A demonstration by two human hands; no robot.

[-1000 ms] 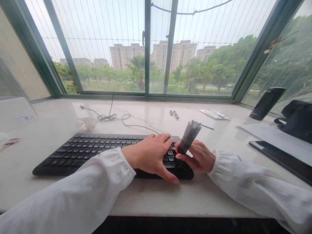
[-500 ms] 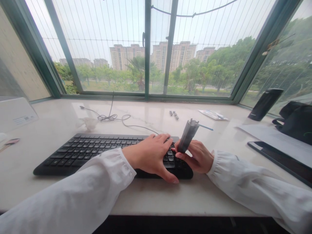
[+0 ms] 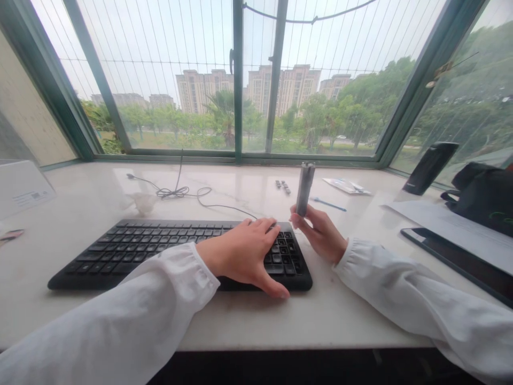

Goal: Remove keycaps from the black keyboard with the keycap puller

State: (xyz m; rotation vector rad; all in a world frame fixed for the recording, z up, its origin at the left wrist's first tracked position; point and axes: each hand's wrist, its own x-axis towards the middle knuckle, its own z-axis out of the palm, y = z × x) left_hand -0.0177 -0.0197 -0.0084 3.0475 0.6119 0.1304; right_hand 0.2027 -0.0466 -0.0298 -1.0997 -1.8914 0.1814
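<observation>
Table (image 3: 232,326), pale and glossy, spreads under and around both grips, its near edge in front of them. Black keyboard (image 3: 136,248) lies beneath the left grip (image 3: 244,255), whose fingers are spread over its right part, hiding keys; any lettering is too small to read. White paper (image 3: 444,216), well right of the right grip (image 3: 320,232), is cut off by the frame, as is the dark phone-like slab (image 3: 449,256) just nearer. Black bag (image 3: 483,195) beyond them bears a faint green mark, unreadable. White box (image 3: 24,184), far left of the left grip and also cut off, carries printed lines and a square code, both illegible. Black upright case (image 3: 430,168) stands beyond and right of the right grip. The right grip pinches a dark gray tool (image 3: 305,190) upright near the keyboard's far right corner, fingertips covering its lower end. Small gray pieces (image 3: 282,186) lie beyond that grip, slightly left, their markings indistinct.
</observation>
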